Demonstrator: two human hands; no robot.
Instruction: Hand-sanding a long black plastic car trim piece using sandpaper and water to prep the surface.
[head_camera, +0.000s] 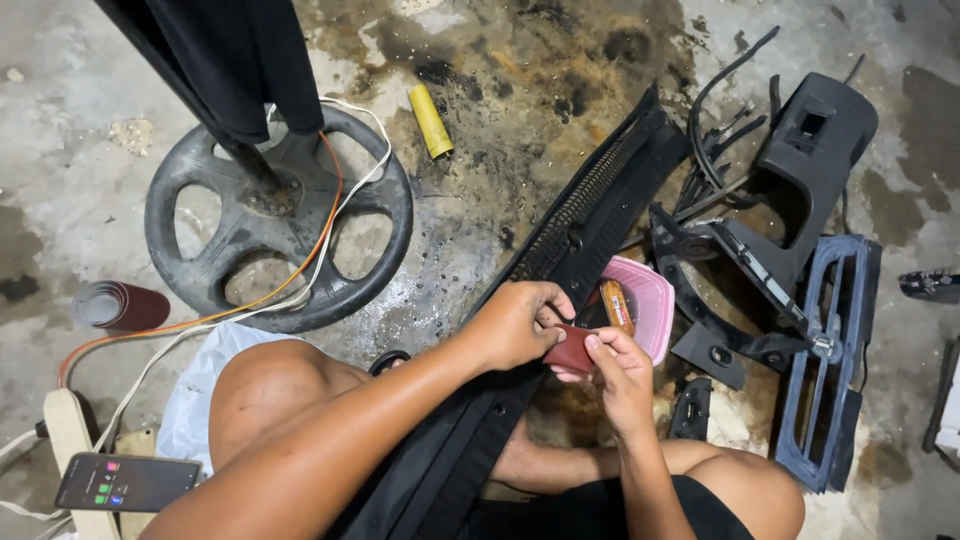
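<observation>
Both hands meet over a small dark-red piece of sandpaper (572, 350). My left hand (515, 322) pinches its upper edge, and my right hand (620, 372) grips it from below with thumb on top. Under the hands a long black plastic car trim panel (590, 205) with a ribbed grille runs diagonally from my lap toward the upper right. A pink plastic dish (652, 300) with a small brown object in it lies just right of the hands.
A black round stand base (190, 250) with orange and white cables sits at left. A sandpaper roll (120, 305), a yellow cylinder (430, 120), a phone (125, 482), several black car parts (810, 150) and a blue-grey frame (830, 360) lie on the stained concrete floor.
</observation>
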